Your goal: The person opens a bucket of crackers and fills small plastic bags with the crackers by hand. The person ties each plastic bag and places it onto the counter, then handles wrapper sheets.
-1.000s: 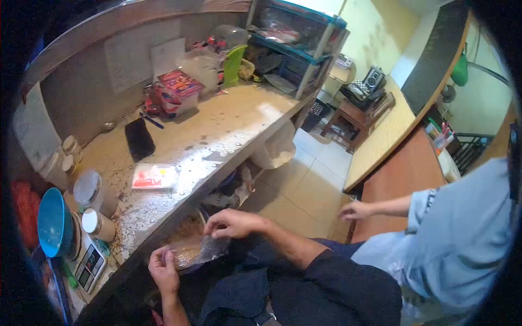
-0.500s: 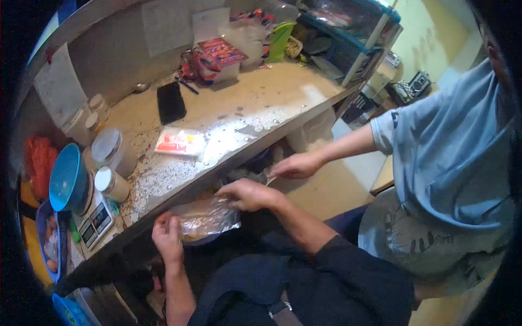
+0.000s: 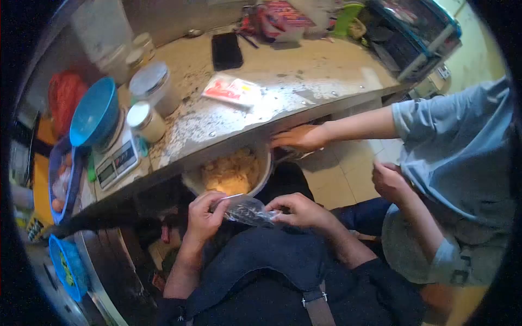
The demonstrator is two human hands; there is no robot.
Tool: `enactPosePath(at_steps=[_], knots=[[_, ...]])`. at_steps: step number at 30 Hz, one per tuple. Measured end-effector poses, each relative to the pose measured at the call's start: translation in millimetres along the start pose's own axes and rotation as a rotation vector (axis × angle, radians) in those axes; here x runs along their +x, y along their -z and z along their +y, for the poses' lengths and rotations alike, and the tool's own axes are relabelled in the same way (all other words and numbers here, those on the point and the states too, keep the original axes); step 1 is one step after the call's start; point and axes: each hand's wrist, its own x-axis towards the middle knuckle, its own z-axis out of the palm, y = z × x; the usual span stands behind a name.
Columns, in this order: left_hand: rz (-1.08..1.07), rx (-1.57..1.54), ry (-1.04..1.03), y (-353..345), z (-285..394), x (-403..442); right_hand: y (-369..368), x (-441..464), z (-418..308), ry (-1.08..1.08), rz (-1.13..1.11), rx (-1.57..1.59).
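At the counter [image 3: 310, 61] edge, just above the lap: left hand [image 3: 206, 213] pinches one end of a clear plastic bag [image 3: 246, 211] between thumb and fingers, right hand [image 3: 298, 209] grips the other end, so it's stretched across between them. Tub [image 3: 266, 169] with a yellowish crumbly mass [image 3: 234, 169] sits right behind the bag, partly tucked under the counter lip — left fingertips overlap its near rim in view. Co-worker's hand [image 3: 300, 138] is by the tub's far right side; can't tell what its fingers hold. Their other hand [image 3: 390, 182] hangs off to the right, fingers curled. Counter's crowded on the left: kitchen scale [image 3: 118, 162], tilted blue bowl [image 3: 94, 112], white-lidded jar [image 3: 147, 124], bigger lidded container [image 3: 155, 89]. Printed packet [image 3: 232, 91] lies mid-counter, black slab [image 3: 227, 51] behind it — both well apart from the bag.
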Motion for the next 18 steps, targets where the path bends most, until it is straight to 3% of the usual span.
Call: enactPosePath(at_steps=[2, 6, 9, 13, 18], knots=[[-0.021, 0.036, -0.094, 3.3, -1.4, -9.1, -4.1, -3.0, -6.3, -0.035, -0.025, 0.045], [-0.164, -0.008, 0.054, -4.5, -6.1, -32.6, -5.7, -4.1, -16.8, -0.044, -0.078, 0.048], [-0.316, 0.121, -0.157, -14.8, -13.9, -49.2, -7.8, -5.1, -24.4, -0.080, -0.117, 0.014], [-0.455, -0.044, 0.080, -14.3, -2.8, -50.5, -17.6, -10.8, -34.9, -0.037, -0.090, -0.060], [-0.514, -0.109, 0.065, -15.2, -4.4, -55.0, -28.6, -17.8, -44.4, 0.047, -0.114, -0.137]])
